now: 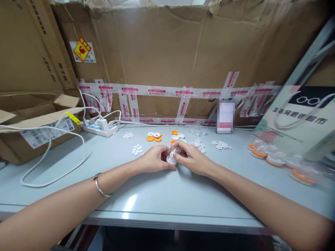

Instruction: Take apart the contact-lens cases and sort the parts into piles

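Between my two hands, over the middle of the table, is a small clear plastic cup-like part [171,158] with a whitish round base. My left hand [155,158] grips it from the left, thumb low and fingers curled around its side. From the right, my right hand [190,157] pinches its upper part; some of those fingertips are hidden. Just behind my hands lie orange and white rings [175,133]. To their left is another group of orange and white rings [154,136]. A pile of small white pieces [197,145] sits beside my right hand.
Small white discs [137,149] and more white parts [221,145] lie around. Clear cups [197,130] stand at the back near a phone [225,116]. Orange-based clear assemblies [276,158] line the right. A power strip [101,129], white cable and open carton [15,139] occupy the left.
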Tool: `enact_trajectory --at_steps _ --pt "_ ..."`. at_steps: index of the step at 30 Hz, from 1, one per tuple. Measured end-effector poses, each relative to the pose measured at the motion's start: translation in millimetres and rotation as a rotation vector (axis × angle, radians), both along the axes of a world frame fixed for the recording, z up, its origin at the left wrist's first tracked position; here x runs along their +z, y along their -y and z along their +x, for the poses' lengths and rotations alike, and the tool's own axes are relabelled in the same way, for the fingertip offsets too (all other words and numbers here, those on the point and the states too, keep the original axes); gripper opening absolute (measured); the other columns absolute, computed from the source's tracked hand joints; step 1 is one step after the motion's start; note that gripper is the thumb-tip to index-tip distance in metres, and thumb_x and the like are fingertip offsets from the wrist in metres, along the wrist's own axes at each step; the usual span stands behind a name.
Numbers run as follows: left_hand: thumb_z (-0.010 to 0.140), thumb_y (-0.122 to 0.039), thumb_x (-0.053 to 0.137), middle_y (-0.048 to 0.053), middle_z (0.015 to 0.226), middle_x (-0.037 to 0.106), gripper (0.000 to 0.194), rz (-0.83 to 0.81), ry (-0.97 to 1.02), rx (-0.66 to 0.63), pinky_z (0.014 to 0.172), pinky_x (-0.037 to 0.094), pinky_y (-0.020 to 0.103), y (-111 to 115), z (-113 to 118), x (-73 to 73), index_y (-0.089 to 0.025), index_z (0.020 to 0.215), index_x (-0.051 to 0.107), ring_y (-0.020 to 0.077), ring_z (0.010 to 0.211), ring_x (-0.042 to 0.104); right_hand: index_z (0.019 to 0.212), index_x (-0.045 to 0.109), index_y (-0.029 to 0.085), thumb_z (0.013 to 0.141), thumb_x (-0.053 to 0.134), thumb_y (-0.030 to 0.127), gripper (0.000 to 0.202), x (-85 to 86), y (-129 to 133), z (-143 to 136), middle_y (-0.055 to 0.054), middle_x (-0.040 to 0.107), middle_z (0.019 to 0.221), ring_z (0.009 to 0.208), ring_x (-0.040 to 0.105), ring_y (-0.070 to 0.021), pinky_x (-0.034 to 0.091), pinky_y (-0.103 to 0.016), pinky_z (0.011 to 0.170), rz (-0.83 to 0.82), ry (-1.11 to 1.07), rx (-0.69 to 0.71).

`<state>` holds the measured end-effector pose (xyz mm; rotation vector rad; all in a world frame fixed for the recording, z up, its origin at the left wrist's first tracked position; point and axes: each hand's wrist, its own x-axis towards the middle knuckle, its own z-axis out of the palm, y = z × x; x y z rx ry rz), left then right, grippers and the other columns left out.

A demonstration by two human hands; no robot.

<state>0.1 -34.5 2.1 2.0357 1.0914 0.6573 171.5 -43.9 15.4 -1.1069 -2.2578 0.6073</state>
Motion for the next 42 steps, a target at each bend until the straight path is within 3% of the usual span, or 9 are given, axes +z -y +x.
enact_trajectory --at_steps 9,19,23,27,30,33,37,42 --pt "0.056 -0.035 0.07 -0.004 0.062 0.047 0.031 -0.003 -0.003 0.006 0.052 0.033 0.022 -1 -1 -0.9 -0.016 0.07 0.05 0.0105 0.057 0.042 0.088 0.05 0.02 0.073 0.053 0.026 0.016 -0.5 2 -2 0.003 0.049 0.065 0.058 0.045 -0.0109 0.035 -0.022 0.053 0.022 -0.027 0.002" --pt "0.054 -0.039 0.072 -0.003 0.066 0.049 0.037 0.008 -0.019 0.04 0.054 0.035 0.022 1 -1 0.2 -0.016 0.074 0.052 0.0114 0.06 0.044 0.093 0.05 0.021 0.077 0.053 0.038 0.024 7.9 3 3 0.002 0.051 0.067 0.057 0.043 -0.011 0.037 -0.024 0.055 0.09 -0.167 -0.095" --pt "0.057 -0.037 0.071 -0.001 0.074 0.055 0.036 -0.019 0.005 0.003 0.059 0.038 0.023 1 -3 -1.2 -0.017 0.082 0.055 0.0127 0.066 0.049 0.094 0.051 0.02 0.077 0.053 0.04 0.027 18.4 -11 19 0.001 0.052 0.068 0.057 0.044 -0.0112 0.037 -0.023 0.053 0.215 -0.221 -0.228" --pt "0.058 -0.038 0.071 -0.001 0.075 0.055 0.035 -0.006 0.002 -0.011 0.06 0.038 0.022 2 -5 0.4 -0.017 0.082 0.056 0.0124 0.068 0.049 0.1 0.054 0.018 0.075 0.054 0.041 0.033 28.3 -46 63 -0.003 0.058 0.078 0.064 0.051 -0.0142 0.042 -0.026 0.06 0.355 -0.233 -0.477" --pt "0.058 -0.039 0.07 -0.001 0.076 0.055 0.036 0.003 -0.016 -0.014 0.061 0.038 0.022 2 -6 1.9 -0.018 0.084 0.056 0.0124 0.069 0.049 0.105 0.058 0.019 0.072 0.057 0.038 0.038 27.0 -73 103 -0.005 0.062 0.082 0.068 0.054 -0.0173 0.042 -0.029 0.064 0.395 -0.042 -0.684" --pt "0.059 -0.04 0.069 -0.002 0.077 0.055 0.037 0.003 -0.025 -0.018 0.062 0.038 0.022 1 -6 2.0 -0.017 0.084 0.055 0.0124 0.07 0.05 0.105 0.061 0.017 0.07 0.057 0.034 0.039 16.8 -92 129 -0.006 0.064 0.079 0.069 0.057 -0.0198 0.042 -0.03 0.064 0.281 0.253 -0.704" --pt "0.059 -0.04 0.069 -0.001 0.078 0.055 0.036 0.019 -0.031 -0.029 0.063 0.038 0.023 1 -5 1.0 -0.017 0.085 0.056 0.0127 0.071 0.05 0.107 0.059 0.017 0.071 0.054 0.034 0.04 1.4 -105 137 -0.007 0.065 0.083 0.073 0.059 -0.021 0.042 -0.028 0.063 0.257 0.446 -0.667" --pt "0.06 -0.039 0.069 -0.001 0.077 0.055 0.035 0.025 -0.03 -0.026 0.062 0.038 0.023 4 -5 2.4 -0.017 0.084 0.056 0.0127 0.07 0.049 0.106 0.056 0.018 0.069 0.055 0.035 0.041 -8.2 -110 130 -0.006 0.066 0.084 0.076 0.059 -0.0217 0.04 -0.028 0.063 0.253 0.469 -0.655"
